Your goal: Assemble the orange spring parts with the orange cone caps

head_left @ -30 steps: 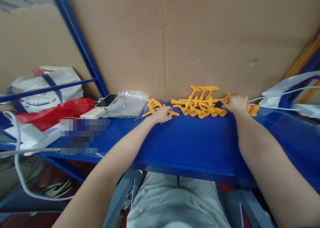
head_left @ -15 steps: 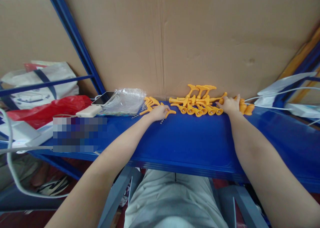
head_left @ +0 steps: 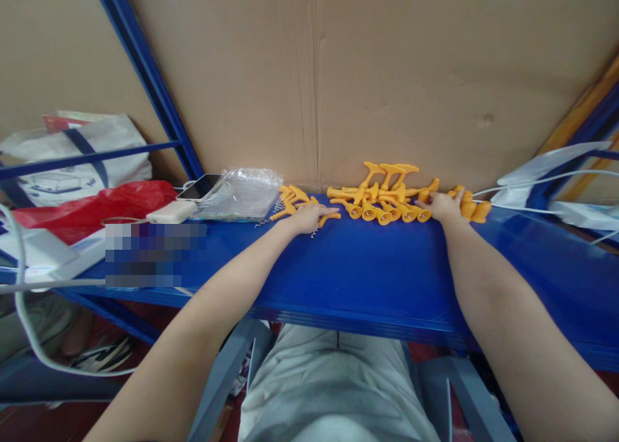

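A row of orange plastic T-handled parts (head_left: 382,200) lies at the back of a blue shelf (head_left: 367,274), against a cardboard wall. My left hand (head_left: 307,217) rests palm down on a smaller heap of orange parts (head_left: 291,200), with small metal springs (head_left: 313,233) beside it. My right hand (head_left: 445,205) reaches among the orange parts at the right end of the row, fingers on a few short orange pieces (head_left: 471,206). Whether either hand grips a piece is hidden by the fingers.
A clear plastic bag (head_left: 244,193), a phone (head_left: 198,187) and a white power bank (head_left: 170,213) lie left of the parts. A red bag (head_left: 91,213) and a white tote (head_left: 82,164) sit further left. White cables (head_left: 541,184) run along the right side.
My right hand has shifted slightly right along the row toward the short orange pieces. My left hand stays on the left heap. The view has drifted a little.
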A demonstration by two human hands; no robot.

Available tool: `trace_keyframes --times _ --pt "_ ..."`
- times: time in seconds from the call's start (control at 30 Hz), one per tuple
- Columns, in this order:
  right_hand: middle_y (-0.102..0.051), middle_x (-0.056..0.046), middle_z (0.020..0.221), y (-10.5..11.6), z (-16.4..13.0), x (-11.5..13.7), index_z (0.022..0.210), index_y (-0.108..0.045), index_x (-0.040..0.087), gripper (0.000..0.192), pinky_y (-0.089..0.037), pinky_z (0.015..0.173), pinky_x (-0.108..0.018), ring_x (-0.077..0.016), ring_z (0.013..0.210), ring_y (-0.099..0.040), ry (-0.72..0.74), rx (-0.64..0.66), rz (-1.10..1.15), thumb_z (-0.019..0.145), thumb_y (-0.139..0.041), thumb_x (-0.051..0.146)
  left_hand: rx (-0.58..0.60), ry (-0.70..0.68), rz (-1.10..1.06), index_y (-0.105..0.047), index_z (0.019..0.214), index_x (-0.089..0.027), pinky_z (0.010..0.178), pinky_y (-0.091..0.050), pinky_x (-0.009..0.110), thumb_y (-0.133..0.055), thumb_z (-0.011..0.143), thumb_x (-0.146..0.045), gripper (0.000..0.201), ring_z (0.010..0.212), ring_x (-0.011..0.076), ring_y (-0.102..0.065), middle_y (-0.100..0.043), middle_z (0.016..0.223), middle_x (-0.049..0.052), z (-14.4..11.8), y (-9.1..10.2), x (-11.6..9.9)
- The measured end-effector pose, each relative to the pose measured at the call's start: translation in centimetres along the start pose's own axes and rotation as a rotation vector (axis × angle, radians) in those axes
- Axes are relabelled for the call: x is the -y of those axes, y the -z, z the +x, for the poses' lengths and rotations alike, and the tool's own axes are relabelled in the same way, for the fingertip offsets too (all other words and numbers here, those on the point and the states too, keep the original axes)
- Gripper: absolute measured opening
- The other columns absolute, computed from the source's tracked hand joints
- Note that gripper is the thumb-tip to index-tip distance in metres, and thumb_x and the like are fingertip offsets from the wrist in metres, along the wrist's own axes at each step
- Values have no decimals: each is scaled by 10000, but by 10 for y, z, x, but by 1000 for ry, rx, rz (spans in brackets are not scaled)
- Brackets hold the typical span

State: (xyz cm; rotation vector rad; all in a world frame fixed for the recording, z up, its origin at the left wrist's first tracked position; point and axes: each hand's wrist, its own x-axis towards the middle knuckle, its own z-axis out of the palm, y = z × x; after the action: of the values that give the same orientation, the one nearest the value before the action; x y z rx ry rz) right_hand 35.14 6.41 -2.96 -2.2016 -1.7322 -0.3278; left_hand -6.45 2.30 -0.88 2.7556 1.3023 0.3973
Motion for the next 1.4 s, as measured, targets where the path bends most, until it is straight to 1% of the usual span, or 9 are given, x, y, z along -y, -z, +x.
trace_keyframes --times 0.13,0.4,0.53,0.67,0.83,0.93,1.13,1.3,1.4 --pt "-773 -179 1006 2 -3 3 1020 -742 163 358 -225 1147 -713 -412 1105 -665 24 -35 22 887 -544 430 29 -11 15 -712 1325 -291 1129 -447 380 -555 927 -179 442 1206 215 -671 -743 1292 52 1 2 -1" --pt "-717 -229 1242 20 -12 16 1326 -663 107 529 -308 1119 -615 -407 1216 -624 -11 -99 56 903 -493 376 115 30 138 -610 1465 -278 1019 -487 322 -525 956 -199 521 1126 252 -695 -718 1245 106 -4 12 -17" --pt "-660 -233 1365 37 -8 34 1359 -638 140 503 -380 1058 -542 -376 1264 -592 24 -220 156 946 -442 349 194 29 148 -684 1326 -255 949 -503 306 -500 952 -179 424 1068 250 -692 -728 1172 96 -8 15 -30" --pt "-646 -197 1395 59 -4 59 1382 -629 172 500 -392 1054 -534 -361 1282 -575 123 -290 187 947 -462 355 112 -13 140 -683 1197 -197 929 -517 340 -471 967 -194 313 1027 258 -678 -717 1090 110 -10 16 -36" --pt "-741 -121 1235 81 -12 77 1269 -729 247 434 -469 1002 -496 -359 1173 -647 300 -102 116 868 -638 384 -144 24 63 -599 1276 -158 1009 -509 390 -501 963 -201 331 1103 263 -665 -684 1184 143 -7 17 -38" --pt "-780 -79 1103 87 -26 80 1167 -780 270 386 -526 913 -441 -335 1060 -695 424 28 84 804 -726 390 -227 59 16 -581 1264 -171 1011 -516 397 -532 949 -211 321 1102 257 -670 -683 1202 130 -6 15 -36" --pt "-797 -24 922 86 -60 84 1141 -800 288 352 -572 797 -375 -276 870 -743 612 69 203 810 -734 390 -228 106 60 -603 1237 -188 1012 -521 435 -562 922 -220 320 1108 280 -676 -699 1142 111 -5 12 -32" --pt "-808 -45 972 86 -72 91 1179 -788 251 369 -589 827 -393 -272 877 -751 640 69 271 841 -709 376 -211 143 68 -629 1239 -158 998 -519 450 -567 922 -222 329 1110 307 -676 -699 1158 140 -6 13 -33" --pt "-809 -65 1034 90 -77 96 1156 -791 236 336 -587 845 -401 -288 933 -757 625 68 213 844 -699 322 -188 158 87 -625 1267 -138 994 -514 433 -558 937 -217 345 1137 318 -674 -699 1179 154 -6 14 -35"
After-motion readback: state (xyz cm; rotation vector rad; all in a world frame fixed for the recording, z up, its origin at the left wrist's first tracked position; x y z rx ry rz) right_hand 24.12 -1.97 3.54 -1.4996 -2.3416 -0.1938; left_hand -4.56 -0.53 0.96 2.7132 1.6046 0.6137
